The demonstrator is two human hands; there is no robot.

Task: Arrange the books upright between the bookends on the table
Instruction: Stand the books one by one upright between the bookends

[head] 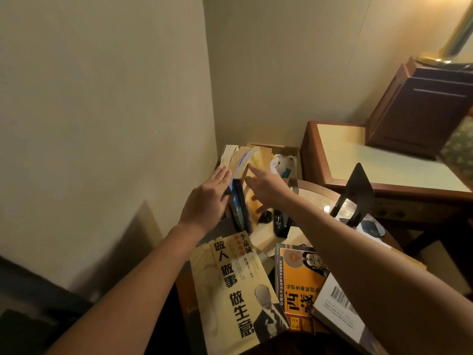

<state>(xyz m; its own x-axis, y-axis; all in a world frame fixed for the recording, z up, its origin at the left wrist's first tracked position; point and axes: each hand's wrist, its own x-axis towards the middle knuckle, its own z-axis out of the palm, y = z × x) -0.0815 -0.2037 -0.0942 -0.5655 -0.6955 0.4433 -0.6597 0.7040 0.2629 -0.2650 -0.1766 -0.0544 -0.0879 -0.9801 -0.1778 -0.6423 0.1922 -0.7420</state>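
pressing the left hand (204,201), fingers flat and together, against the outer side of a small row of upright books (240,190) standing near the wall corner. reaching the right hand (266,188) across to the other side of the row, fingers spread loosely, index extended onto a yellow cover, gripping nothing. leaning slightly, the row's tops fanning apart. standing free on the table (266,239), well right of the row, a black bookend (354,193). lying flat nearer the camera, a beige book (238,290), an orange book (298,285) and a white book (337,308).
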